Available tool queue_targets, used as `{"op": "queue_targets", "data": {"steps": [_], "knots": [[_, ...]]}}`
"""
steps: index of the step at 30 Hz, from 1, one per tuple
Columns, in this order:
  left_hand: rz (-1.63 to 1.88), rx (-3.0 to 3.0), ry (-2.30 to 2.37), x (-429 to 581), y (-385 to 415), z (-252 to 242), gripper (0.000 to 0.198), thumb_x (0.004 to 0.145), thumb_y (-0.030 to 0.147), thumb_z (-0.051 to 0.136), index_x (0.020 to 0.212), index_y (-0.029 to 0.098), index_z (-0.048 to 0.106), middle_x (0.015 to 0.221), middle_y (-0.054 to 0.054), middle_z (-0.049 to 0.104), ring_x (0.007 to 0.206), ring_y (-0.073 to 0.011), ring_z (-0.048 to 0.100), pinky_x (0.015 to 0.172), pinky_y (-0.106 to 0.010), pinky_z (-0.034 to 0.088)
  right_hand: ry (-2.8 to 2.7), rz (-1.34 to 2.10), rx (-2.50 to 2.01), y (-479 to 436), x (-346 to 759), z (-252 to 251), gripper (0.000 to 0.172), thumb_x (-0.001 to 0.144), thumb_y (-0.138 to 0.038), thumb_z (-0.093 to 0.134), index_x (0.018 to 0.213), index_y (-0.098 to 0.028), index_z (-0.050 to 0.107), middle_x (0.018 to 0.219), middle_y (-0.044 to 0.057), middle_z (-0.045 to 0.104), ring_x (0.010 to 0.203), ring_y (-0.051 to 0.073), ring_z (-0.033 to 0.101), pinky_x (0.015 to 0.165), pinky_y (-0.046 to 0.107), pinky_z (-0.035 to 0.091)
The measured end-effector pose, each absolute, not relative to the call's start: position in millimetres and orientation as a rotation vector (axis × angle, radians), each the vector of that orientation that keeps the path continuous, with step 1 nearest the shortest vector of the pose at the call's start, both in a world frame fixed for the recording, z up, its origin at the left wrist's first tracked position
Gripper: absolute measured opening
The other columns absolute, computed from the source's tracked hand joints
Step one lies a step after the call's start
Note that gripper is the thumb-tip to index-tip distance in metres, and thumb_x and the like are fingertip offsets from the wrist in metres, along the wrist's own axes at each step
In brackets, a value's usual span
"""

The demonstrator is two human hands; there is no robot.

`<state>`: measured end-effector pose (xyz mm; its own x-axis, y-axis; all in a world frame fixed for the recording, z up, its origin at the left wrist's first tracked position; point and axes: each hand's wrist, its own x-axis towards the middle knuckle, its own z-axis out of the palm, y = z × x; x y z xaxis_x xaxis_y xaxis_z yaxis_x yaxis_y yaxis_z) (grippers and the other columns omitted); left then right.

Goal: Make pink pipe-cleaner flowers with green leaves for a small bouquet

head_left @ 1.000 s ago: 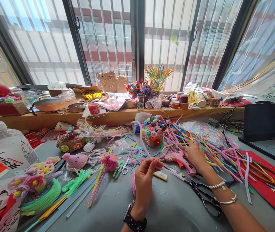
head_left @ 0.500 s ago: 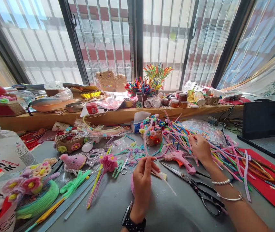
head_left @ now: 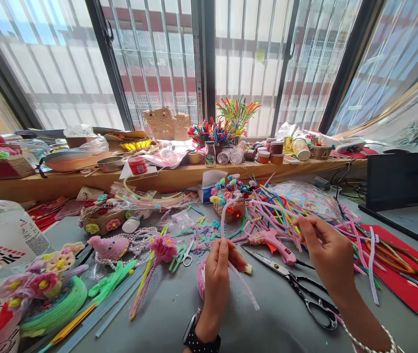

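My left hand is closed around a light pink pipe cleaner that loops up in an arch toward my right hand. The right hand pinches the pipe cleaner's other stretch above the pile of coloured pipe cleaners. A pink wound coil sits on the grey table just behind the left hand. A pink glue gun and black-handled scissors lie between the two hands.
A small flower basket stands behind the hands. A pink knitted toy, pearl beads, small green scissors and a plastic bottle lie left. A red mat and black box are right.
My right hand left the pipe cleaner pile, rose and came nearer, drawing the pink pipe cleaner into a taller arch. The left hand stayed in place.
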<state>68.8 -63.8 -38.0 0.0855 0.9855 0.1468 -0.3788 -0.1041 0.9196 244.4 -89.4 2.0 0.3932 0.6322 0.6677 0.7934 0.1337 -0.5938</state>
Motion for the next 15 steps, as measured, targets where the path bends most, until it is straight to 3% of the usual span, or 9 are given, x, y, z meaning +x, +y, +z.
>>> {"op": "queue_targets", "data": {"steps": [5,8,12,15], "knots": [[1.257,0.951,0.735,74,-72,-33,0.032,0.076,0.042,0.044,0.09,0.014,0.052,0.074,-0.008,0.067,0.067,-0.019,0.062,0.065,-0.032,0.047,-1.664,-0.147,-1.282,-120,199,-21,0.015,0.081,-0.021,0.042,0.08,-0.018,0.056,0.065,0.003,0.062,0.058,0.013,0.056,0.057,0.022,0.041],[1.259,0.916,0.738,74,-78,-30,0.034,0.078,0.04,0.043,0.098,0.015,0.052,0.078,-0.007,0.066,0.073,-0.0185,0.061,0.069,-0.031,0.046,-1.782,-0.071,-1.219,-124,180,-38,0.015,0.08,-0.016,0.041,0.081,-0.018,0.056,0.067,0.004,0.063,0.059,0.014,0.057,0.056,0.023,0.042],[1.337,0.941,0.721,71,-79,-25,0.023,0.078,0.035,0.047,0.087,0.015,0.055,0.062,0.0,0.059,0.06,-0.0107,0.056,0.06,-0.021,0.043,-1.915,0.068,-1.172,-120,174,-47,0.019,0.081,-0.018,0.039,0.078,-0.017,0.058,0.064,0.004,0.061,0.059,0.014,0.056,0.055,0.022,0.041],[1.433,0.9,0.682,65,-77,-22,0.018,0.075,0.034,0.051,0.078,0.016,0.054,0.049,0.006,0.046,0.045,-0.005,0.044,0.046,-0.016,0.037,-1.951,0.195,-1.226,-112,184,-44,0.023,0.083,-0.022,0.038,0.07,-0.018,0.057,0.061,0.002,0.059,0.057,0.012,0.054,0.054,0.021,0.04]]}}
